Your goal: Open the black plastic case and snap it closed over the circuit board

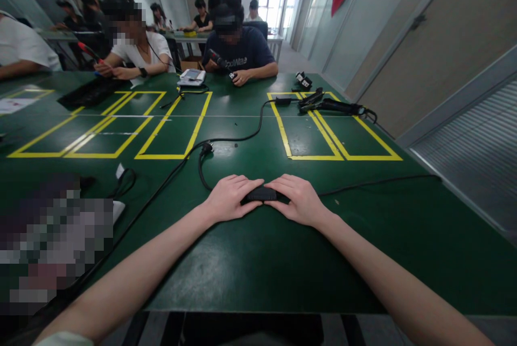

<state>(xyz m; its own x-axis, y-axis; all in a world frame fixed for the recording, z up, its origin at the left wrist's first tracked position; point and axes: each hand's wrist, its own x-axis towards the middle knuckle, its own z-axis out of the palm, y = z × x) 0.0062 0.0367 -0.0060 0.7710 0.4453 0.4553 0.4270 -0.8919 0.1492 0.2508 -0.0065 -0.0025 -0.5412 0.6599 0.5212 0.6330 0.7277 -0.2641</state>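
Note:
A black power adapter (pixel 262 194) lies on the green table (pixel 242 260) in front of me. My left hand (pixel 230 198) grips its left end, with the thumb on the near side and the fingers on the far side. At the right end, my right hand (pixel 298 199) holds it the same way. A black cable with a plug (pixel 207 148) curves out beyond my left hand. Another black cable (pixel 379 179) runs from beside my right hand toward the table's right edge.
Yellow tape frames (pixel 194 125) mark the table. A long black cable (pixel 165 179) crosses it on the left. Black devices (pixel 335 106) lie at the back right, a white device (pixel 191 77) at the back. Several people sit beyond, one in a dark shirt (pixel 246 50).

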